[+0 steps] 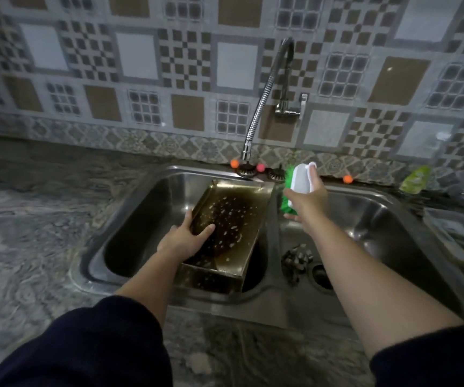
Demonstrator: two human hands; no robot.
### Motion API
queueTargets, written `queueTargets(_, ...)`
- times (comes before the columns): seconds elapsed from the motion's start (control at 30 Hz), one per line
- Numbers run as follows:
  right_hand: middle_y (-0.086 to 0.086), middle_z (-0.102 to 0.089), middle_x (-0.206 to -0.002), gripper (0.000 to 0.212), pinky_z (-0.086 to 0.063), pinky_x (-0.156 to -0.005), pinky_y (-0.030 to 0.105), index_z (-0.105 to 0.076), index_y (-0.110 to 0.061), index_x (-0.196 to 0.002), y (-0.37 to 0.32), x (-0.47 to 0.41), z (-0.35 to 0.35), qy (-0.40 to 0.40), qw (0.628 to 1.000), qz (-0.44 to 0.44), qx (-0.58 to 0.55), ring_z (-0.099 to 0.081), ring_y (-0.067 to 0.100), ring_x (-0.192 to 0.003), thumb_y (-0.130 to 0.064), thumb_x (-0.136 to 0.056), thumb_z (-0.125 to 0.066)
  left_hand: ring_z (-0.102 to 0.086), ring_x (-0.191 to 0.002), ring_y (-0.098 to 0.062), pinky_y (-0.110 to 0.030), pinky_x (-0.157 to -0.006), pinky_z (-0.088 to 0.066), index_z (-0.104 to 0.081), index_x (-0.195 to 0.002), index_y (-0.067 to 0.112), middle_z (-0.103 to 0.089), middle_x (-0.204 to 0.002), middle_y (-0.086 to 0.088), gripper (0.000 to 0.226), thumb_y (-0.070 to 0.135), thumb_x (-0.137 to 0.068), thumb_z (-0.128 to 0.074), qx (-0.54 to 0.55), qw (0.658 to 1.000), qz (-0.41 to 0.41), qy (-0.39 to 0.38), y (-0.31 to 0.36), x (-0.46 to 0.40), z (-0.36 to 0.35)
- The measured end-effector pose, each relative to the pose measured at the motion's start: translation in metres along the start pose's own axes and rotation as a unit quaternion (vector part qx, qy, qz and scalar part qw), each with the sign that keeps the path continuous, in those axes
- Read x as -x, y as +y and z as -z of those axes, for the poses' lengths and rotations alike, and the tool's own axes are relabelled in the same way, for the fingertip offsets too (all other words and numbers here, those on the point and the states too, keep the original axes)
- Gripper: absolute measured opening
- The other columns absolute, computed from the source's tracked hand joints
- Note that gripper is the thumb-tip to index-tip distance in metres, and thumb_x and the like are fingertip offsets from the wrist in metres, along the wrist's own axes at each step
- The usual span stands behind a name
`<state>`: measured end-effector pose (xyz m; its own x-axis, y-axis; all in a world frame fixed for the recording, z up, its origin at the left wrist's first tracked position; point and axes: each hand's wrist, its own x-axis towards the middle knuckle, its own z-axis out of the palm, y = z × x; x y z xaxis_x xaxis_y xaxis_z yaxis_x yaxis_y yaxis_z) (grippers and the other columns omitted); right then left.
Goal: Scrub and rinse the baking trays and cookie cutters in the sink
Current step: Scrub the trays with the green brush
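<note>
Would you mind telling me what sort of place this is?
Most likely a home kitchen: a steel double sink set in a stone-patterned counter, a flexible faucet on a patterned tiled wall.

Grey marbled countertop [29, 219] carries double steel sink [275, 300]. Green bottle [414, 180] lies far right by wall; blurred tray-like object [460, 236] right of sink.
</note>
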<state>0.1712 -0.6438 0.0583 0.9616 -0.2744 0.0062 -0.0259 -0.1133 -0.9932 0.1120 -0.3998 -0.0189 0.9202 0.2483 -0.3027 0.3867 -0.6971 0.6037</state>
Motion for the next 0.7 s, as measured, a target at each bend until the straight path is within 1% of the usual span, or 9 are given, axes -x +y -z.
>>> queueTargets(0.07, 0.001, -0.05, -0.138, 0.083, -0.048, -0.039, 0.021, -0.033, -0.048, -0.144, 0.01, 0.005, -0.004, 0.005, 0.998, 0.023, 0.061, -0.063, 0.026, -0.096, -0.012, -0.078, -0.07, -0.05, -0.118, -0.034, -0.044, -0.099, -0.041, 0.011, -0.148, 0.045, -0.036, -0.143, -0.017, 0.09, 0.079, -0.08, -0.038, -0.026, 0.999, 0.022, -0.006, -0.012, -0.003, -0.006)
queueTargets(0.17, -0.004, -0.046, -0.141, 0.08, -0.055, -0.043, 0.028, -0.033, -0.048, -0.144, 0.025, 0.014, -0.011, -0.006, 0.992, 0.032, 0.123, -0.06, 0.023, -0.096, -0.018, -0.078, -0.068, -0.043, -0.126, -0.038, -0.046, -0.104, -0.035, 0.013, -0.149, 0.041, -0.03, -0.146, -0.02, 0.095, 0.077, -0.08, -0.042, -0.049, 0.997, 0.052, -0.038, -0.025, -0.015, -0.021)
queueTargets(0.3, -0.003, -0.047, -0.13, 0.078, -0.054, -0.042, 0.028, -0.035, -0.05, -0.143, 0.045, 0.021, -0.016, -0.021, 0.989, 0.032, 0.143, -0.059, 0.022, -0.093, -0.023, -0.077, -0.069, -0.027, -0.136, -0.043, -0.05, -0.111, -0.027, 0.014, -0.15, 0.036, -0.014, -0.152, -0.022, 0.105, 0.072, -0.078, -0.054, -0.029, 0.991, 0.096, -0.093, -0.03, -0.029, -0.036)
queueTargets(0.4, -0.006, -0.043, -0.118, 0.077, -0.056, -0.043, 0.03, -0.035, -0.053, -0.141, 0.055, 0.018, -0.017, -0.023, 0.986, 0.028, 0.161, -0.06, 0.025, -0.094, -0.025, -0.077, -0.068, -0.024, -0.138, -0.042, -0.048, -0.111, -0.026, 0.016, -0.15, 0.034, -0.007, -0.153, -0.021, 0.108, 0.069, -0.078, -0.057, -0.035, 0.986, 0.114, -0.115, -0.03, -0.039, -0.04)
queueTargets(0.5, -0.01, -0.041, -0.119, 0.077, -0.055, -0.042, 0.03, -0.036, -0.052, -0.141, 0.063, 0.013, -0.017, -0.026, 0.986, 0.035, 0.161, -0.06, 0.025, -0.094, -0.023, -0.077, -0.069, -0.022, -0.14, -0.042, -0.048, -0.112, -0.024, 0.019, -0.149, 0.034, -0.003, -0.155, -0.021, 0.111, 0.07, -0.077, -0.057, -0.066, 0.98, 0.134, -0.134, -0.033, -0.048, -0.044)
queueTargets(0.57, -0.01, -0.042, -0.12, 0.077, -0.056, -0.043, 0.03, -0.036, -0.053, -0.14, 0.066, 0.011, -0.018, -0.025, 0.985, 0.041, 0.166, -0.06, 0.024, -0.095, -0.024, -0.076, -0.068, -0.02, -0.141, -0.041, -0.05, -0.114, -0.022, 0.024, -0.146, 0.035, -0.004, -0.157, -0.021, 0.12, 0.076, -0.069, -0.059, -0.085, 0.971, 0.153, -0.161, -0.038, -0.057, -0.047)
queueTargets(0.6, -0.008, -0.043, -0.121, 0.078, -0.057, -0.047, 0.033, -0.035, -0.055, -0.14, 0.067, 0.012, -0.018, -0.026, 0.983, 0.05, 0.176, -0.059, 0.024, -0.096, -0.026, -0.075, -0.068, -0.019, -0.142, -0.041, -0.052, -0.115, -0.021, 0.027, -0.145, 0.035, -0.006, -0.157, -0.02, 0.127, 0.079, -0.063, -0.061, -0.091, 0.966, 0.163, -0.177, -0.039, -0.062, -0.049)
queueTargets(0.63, -0.007, -0.044, -0.123, 0.079, -0.059, -0.053, 0.037, -0.033, -0.057, -0.139, 0.068, 0.012, -0.019, -0.027, 0.979, 0.064, 0.191, -0.058, 0.024, -0.099, -0.03, -0.073, -0.068, -0.018, -0.143, -0.04, -0.052, -0.115, -0.02, 0.029, -0.144, 0.033, -0.008, -0.158, -0.02, 0.132, 0.079, -0.06, -0.062, -0.096, 0.963, 0.163, -0.192, -0.041, -0.064, -0.049)
queueTargets(0.7, -0.006, -0.047, -0.13, 0.081, -0.059, -0.071, 0.045, -0.031, -0.059, -0.138, 0.071, 0.011, -0.019, -0.031, 0.972, 0.084, 0.219, -0.057, 0.024, -0.107, -0.036, -0.069, -0.067, -0.015, -0.144, -0.037, -0.049, -0.117, -0.017, 0.029, -0.145, 0.026, -0.008, -0.159, -0.018, 0.126, 0.072, -0.071, -0.062, -0.097, 0.96, 0.161, -0.21, -0.04, -0.067, -0.049)
